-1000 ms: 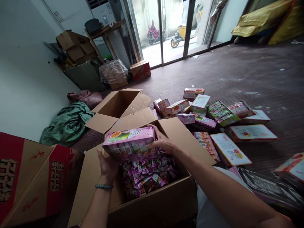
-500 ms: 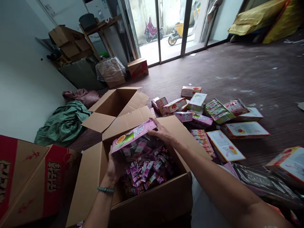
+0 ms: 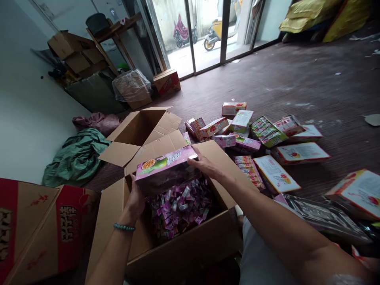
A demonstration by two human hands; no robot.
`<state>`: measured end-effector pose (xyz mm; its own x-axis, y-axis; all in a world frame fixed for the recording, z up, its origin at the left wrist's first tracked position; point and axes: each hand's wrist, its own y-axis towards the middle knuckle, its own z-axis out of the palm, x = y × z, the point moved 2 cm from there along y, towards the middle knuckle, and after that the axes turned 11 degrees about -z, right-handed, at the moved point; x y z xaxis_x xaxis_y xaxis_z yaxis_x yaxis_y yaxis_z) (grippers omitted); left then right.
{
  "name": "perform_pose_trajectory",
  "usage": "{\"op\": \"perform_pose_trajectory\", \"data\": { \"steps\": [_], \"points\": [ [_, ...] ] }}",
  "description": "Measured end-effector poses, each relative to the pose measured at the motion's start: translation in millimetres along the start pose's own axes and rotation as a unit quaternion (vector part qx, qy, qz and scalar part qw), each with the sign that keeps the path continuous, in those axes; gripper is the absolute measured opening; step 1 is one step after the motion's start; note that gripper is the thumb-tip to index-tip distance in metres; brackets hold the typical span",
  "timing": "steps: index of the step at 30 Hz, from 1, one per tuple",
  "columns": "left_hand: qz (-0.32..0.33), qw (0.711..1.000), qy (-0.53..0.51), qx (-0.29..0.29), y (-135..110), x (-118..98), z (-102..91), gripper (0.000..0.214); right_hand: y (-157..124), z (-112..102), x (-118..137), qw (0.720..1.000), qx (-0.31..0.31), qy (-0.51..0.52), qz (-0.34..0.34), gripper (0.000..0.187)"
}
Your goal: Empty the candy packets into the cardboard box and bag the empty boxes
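Note:
Between both hands is a purple candy box (image 3: 166,174) with fruit pictures on its side, tilted over the open carton. My left hand (image 3: 137,198) grips its left end, wearing a beaded bracelet at the wrist. At the right end, my right hand (image 3: 204,164) holds the box with the thumb on its near face. Below it, many small purple packets (image 3: 181,209) lie heaped inside the cardboard carton (image 3: 178,249), whose flaps stand spread outward. The inside of the candy box is hidden from view.
Beyond stands another open carton (image 3: 139,126). Several printed candy boxes (image 3: 301,152) lie scattered on the floor to the right. A red-and-brown carton (image 3: 38,225) is at the left, near a green cloth sack (image 3: 78,156). Glass doors (image 3: 204,35) are at the back.
The candy box has turned so its dark face shows, and the packets that were tumbling from it now lie in the heap. Both hands still hold it; the view has shifted slightly.

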<state>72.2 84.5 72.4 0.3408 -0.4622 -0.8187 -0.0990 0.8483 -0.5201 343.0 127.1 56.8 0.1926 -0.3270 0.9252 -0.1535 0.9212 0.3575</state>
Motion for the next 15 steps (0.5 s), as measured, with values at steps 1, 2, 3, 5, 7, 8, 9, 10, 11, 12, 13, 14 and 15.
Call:
{"op": "perform_pose_trajectory", "data": {
  "steps": [1,2,3,5,7,8,9,10,11,12,13,14,15],
  "points": [
    [0.009,1.000,-0.005,-0.003,-2.0,-0.3,2.3,0.066,0.3,-0.6,3.4,1.000,0.012,-0.016,-0.006,0.110],
    [0.024,1.000,-0.013,0.001,-3.9,-0.8,4.9,0.065,0.6,-1.7,6.4,0.999,0.023,-0.028,-0.009,0.113],
    [0.034,0.999,-0.017,0.011,-5.3,-0.9,7.7,0.065,0.9,-3.4,9.2,0.999,0.028,-0.032,-0.009,0.115],
    [0.022,0.999,-0.017,0.047,-5.8,0.8,12.7,0.068,1.2,-7.7,14.0,1.000,0.018,-0.016,-0.006,0.113],
    [0.011,0.996,-0.028,0.083,-3.6,4.4,16.5,0.070,0.9,-11.7,19.3,1.000,0.010,-0.018,-0.014,0.113],
    [0.014,0.994,-0.040,0.097,-2.2,6.6,18.3,0.069,0.6,-13.6,22.3,0.999,0.014,-0.031,-0.021,0.114],
    [0.018,0.993,-0.049,0.105,-1.0,9.2,20.3,0.067,0.3,-15.7,25.5,0.998,0.019,-0.046,-0.028,0.114],
    [0.017,0.993,-0.054,0.103,-0.3,12.1,22.7,0.066,0.2,-18.5,28.9,0.998,0.023,-0.055,-0.031,0.115],
    [0.006,0.994,-0.053,0.099,-0.2,15.4,26.0,0.066,0.2,-22.1,32.6,0.998,0.023,-0.058,-0.031,0.115],
    [-0.007,0.994,-0.047,0.098,-0.9,18.4,30.7,0.068,0.2,-26.6,36.4,0.998,0.019,-0.056,-0.028,0.114],
    [-0.013,0.994,-0.040,0.104,-2.3,20.6,37.0,0.071,-0.1,-31.8,40.6,0.998,0.011,-0.051,-0.027,0.114],
    [-0.006,0.993,-0.036,0.111,-4.1,22.1,44.7,0.073,-0.9,-37.6,45.0,0.999,-0.001,-0.046,-0.029,0.115],
    [0.012,0.992,-0.034,0.121,-5.8,23.2,53.8,0.076,-2.4,-44.1,49.7,0.998,-0.020,-0.040,-0.037,0.117]
  ]
}}
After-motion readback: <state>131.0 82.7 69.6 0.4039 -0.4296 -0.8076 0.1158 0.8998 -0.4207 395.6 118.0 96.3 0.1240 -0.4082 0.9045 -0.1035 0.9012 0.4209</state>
